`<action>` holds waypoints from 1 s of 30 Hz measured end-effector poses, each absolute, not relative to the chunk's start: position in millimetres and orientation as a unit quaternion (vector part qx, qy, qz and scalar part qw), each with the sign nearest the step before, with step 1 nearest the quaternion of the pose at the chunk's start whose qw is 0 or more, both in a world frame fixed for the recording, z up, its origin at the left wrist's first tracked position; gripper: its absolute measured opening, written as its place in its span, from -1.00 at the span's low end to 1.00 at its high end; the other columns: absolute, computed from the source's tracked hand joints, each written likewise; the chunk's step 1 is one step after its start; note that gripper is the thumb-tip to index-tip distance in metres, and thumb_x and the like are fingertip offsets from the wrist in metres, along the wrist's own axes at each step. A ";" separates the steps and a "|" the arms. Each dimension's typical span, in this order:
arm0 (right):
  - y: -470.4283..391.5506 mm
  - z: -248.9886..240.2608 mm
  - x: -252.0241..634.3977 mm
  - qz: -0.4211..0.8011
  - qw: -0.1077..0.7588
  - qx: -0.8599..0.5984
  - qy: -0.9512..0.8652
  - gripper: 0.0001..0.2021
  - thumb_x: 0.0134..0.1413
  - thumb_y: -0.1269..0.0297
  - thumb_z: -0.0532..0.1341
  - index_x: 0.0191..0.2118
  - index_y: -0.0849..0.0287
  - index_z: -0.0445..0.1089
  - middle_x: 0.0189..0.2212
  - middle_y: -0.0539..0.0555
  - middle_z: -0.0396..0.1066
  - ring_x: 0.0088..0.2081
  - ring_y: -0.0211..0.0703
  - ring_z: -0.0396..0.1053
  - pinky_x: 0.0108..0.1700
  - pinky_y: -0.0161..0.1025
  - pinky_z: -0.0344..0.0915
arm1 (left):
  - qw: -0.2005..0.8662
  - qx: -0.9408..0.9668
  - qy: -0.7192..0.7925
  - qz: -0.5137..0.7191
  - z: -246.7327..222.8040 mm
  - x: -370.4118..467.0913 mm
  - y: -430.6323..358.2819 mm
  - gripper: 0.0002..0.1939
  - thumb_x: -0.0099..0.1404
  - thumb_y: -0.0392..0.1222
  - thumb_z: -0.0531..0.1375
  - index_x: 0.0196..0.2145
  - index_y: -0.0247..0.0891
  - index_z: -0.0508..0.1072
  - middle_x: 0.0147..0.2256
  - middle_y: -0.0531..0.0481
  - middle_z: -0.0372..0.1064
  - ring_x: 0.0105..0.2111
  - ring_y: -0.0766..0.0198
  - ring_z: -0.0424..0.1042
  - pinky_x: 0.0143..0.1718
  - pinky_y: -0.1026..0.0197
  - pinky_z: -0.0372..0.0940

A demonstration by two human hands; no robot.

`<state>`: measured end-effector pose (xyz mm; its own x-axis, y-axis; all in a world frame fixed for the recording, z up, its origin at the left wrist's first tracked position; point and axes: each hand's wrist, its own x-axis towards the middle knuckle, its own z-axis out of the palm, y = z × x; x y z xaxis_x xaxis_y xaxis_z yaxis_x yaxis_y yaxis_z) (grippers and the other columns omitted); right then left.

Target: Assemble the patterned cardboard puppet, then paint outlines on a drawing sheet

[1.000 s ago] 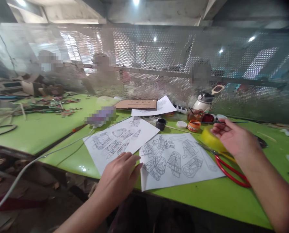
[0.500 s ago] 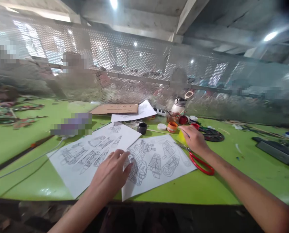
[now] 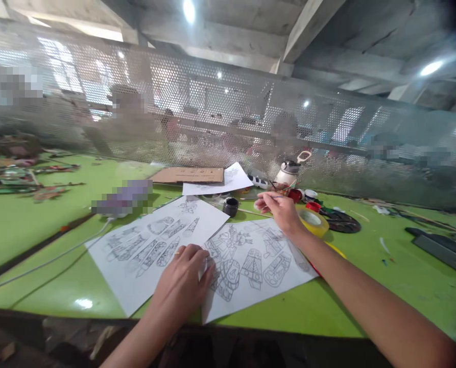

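My left hand [image 3: 185, 273] lies palm down where the two sheets meet, fingers slightly bent and apart, holding nothing that shows. Under its fingertips is the left edge of the right drawing sheet [image 3: 256, 294], covered in line drawings. The left drawing sheet [image 3: 116, 286] reaches beneath this hand. Above the far edge of the right sheet, my right hand [image 3: 285, 212] pinches a thin blue-handled paintbrush [image 3: 277, 197]; its tip cannot be made out. A black paint jar [image 3: 231, 206] stands open left of that hand. Beside its wrist lies a roll of yellow tape [image 3: 315, 223].
Behind are cardboard [image 3: 193, 175], a white bottle [image 3: 287, 173] and a red paint pot [image 3: 312, 206]. A dark palette [image 3: 342, 222] lies to the right, near a grey-black device [image 3: 442, 250]. A white cable [image 3: 44, 261] crosses the left side. A perforated screen [image 3: 212, 117] borders the green table.
My right hand has moved left with the paintbrush, now covering the orange pot and uncovering the tape roll. The red scissors are mostly hidden behind my forearm. My left hand stays on the paper.
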<state>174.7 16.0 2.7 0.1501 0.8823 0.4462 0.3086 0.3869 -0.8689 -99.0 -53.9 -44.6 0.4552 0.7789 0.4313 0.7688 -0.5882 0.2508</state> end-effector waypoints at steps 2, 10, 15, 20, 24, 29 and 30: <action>28.6 10.1 163.1 0.259 0.571 -0.511 -0.587 -0.70 0.09 0.05 0.15 -0.30 0.23 0.40 -0.47 0.09 0.47 -0.45 -0.22 0.42 -0.41 -0.30 0.38 | 0.014 0.854 0.454 0.254 -44.1 -99.5 -55.2 -0.83 0.31 -0.21 0.05 -0.28 -0.26 0.42 -0.24 -0.13 0.33 -0.23 0.12 0.33 -0.20 0.06 0.28; 62.3 6.1 153.7 0.301 0.462 -0.602 -0.578 -0.81 0.06 0.22 0.21 -0.47 0.22 0.35 -0.63 0.05 0.41 -0.66 -0.31 0.30 -0.64 -0.37 0.25 | 0.034 0.845 0.463 0.263 -45.0 -99.4 -55.6 -0.81 0.32 -0.19 0.03 -0.27 -0.27 0.42 -0.24 -0.14 0.33 -0.22 0.11 0.32 -0.18 0.05 0.27; -11.9 5.3 177.2 0.259 0.390 -0.625 -0.625 -0.94 -0.08 0.33 0.31 -0.42 0.20 0.46 -0.54 0.06 0.44 -0.52 -0.22 0.35 -0.48 -0.26 0.33 | 0.034 0.845 0.459 0.273 -46.7 -99.4 -54.6 -0.79 0.33 -0.19 0.01 -0.22 -0.27 0.41 -0.20 -0.15 0.34 -0.20 0.11 0.35 -0.18 0.05 0.28; -118.4 -11.1 152.7 0.101 0.267 -0.511 -0.811 -0.67 0.07 0.22 0.24 -0.01 0.05 0.41 -0.12 0.15 0.41 -0.05 0.06 0.32 0.01 0.13 0.29 | 0.088 0.836 0.438 0.320 -44.9 -98.8 -57.9 -0.77 0.32 -0.23 0.02 -0.10 -0.23 0.37 -0.10 -0.15 0.33 -0.24 0.19 0.42 -0.24 0.12 0.32; -155.8 -43.2 103.3 0.043 0.258 -0.490 -0.831 -0.34 0.00 0.15 0.27 0.24 0.08 0.12 0.13 0.28 0.21 0.14 0.30 0.10 0.10 0.35 0.12 | 0.207 0.787 0.438 0.383 -43.8 -98.1 -58.5 -0.73 0.31 -0.27 -0.01 -0.05 -0.22 0.31 -0.10 -0.12 0.32 -0.31 0.29 0.47 -0.25 0.18 0.37; -150.0 -59.0 71.1 0.053 0.312 -0.515 -0.797 -0.32 0.02 0.18 0.23 0.27 0.07 0.03 0.15 0.26 0.18 0.12 0.29 0.11 0.10 0.34 0.14 | 0.295 0.737 0.451 0.408 -43.9 -98.3 -55.2 -0.70 0.22 -0.29 0.01 -0.07 -0.24 0.28 -0.12 -0.14 0.36 -0.26 0.23 0.50 -0.28 0.16 0.40; -147.0 -58.2 70.5 0.057 0.322 -0.513 -0.794 -0.33 0.04 0.19 0.22 0.26 0.07 0.03 0.13 0.26 0.19 0.12 0.27 0.11 0.10 0.32 0.16 | 0.324 0.722 0.450 0.414 -43.6 -98.1 -54.7 -0.71 0.21 -0.29 0.00 -0.09 -0.24 0.27 -0.10 -0.14 0.35 -0.26 0.23 0.51 -0.30 0.17 0.41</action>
<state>70.5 -147.0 -58.2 -0.2669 0.8507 0.4528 0.7772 0.4678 -0.4208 -98.1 -54.7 -43.6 0.2538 0.9176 0.3059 0.3813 -0.3855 0.8402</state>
